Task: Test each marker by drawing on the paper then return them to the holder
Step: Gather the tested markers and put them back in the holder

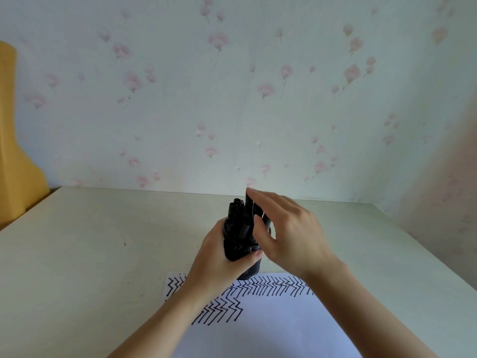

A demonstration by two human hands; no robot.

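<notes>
A black mesh holder (246, 271) full of several black markers (236, 214) is tilted and lifted just above the far edge of the paper (271, 319). My left hand (219, 259) grips the holder around its side. My right hand (289, 233) pinches one black marker (249, 202) that stands higher than the rest at the holder's mouth. The white paper lies near the table's front and carries rows of black zigzag lines along its top and left part.
The cream table (103, 241) runs back to a floral-papered wall (232, 99). A yellow object (18, 151) stands beyond the table's far left corner. Small dark specks mark the tabletop left of the holder.
</notes>
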